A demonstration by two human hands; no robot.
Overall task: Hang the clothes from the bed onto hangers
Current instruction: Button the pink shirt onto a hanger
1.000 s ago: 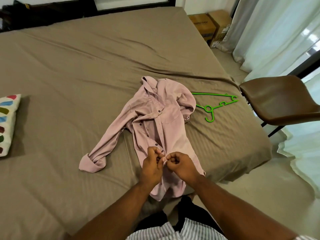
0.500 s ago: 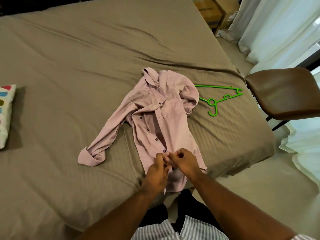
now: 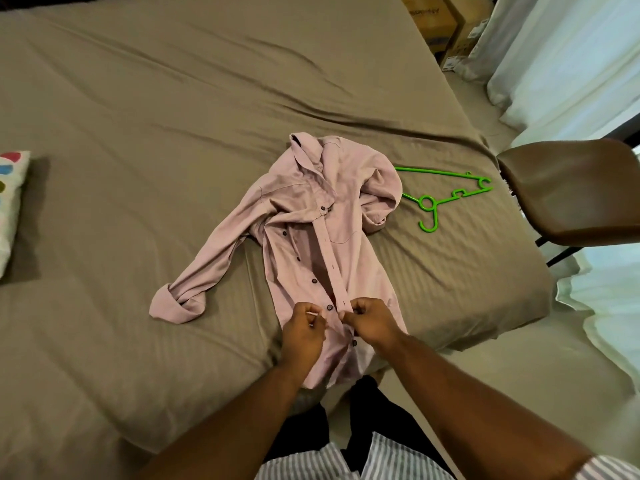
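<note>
A pink button-up shirt (image 3: 304,230) lies front-up on the brown bed (image 3: 173,116), its hem hanging over the near edge and one rolled-cuff sleeve spread to the left. My left hand (image 3: 304,332) pinches the button-side edge of the shirt's lower front. My right hand (image 3: 370,318) pinches the buttonhole strip right beside it, and the two hands almost touch. A bright green plastic hanger (image 3: 446,195) lies flat on the bed just right of the shirt's folded right sleeve.
A brown chair (image 3: 571,188) stands close to the bed's right corner. White curtains (image 3: 571,64) and cardboard boxes (image 3: 440,22) are beyond it. A white pillow with coloured spots (image 3: 10,202) lies at the left edge.
The view tilted down and the shirt lies straighter. Both hands stay at the lower placket; a button above them now shows undone from the strip.
</note>
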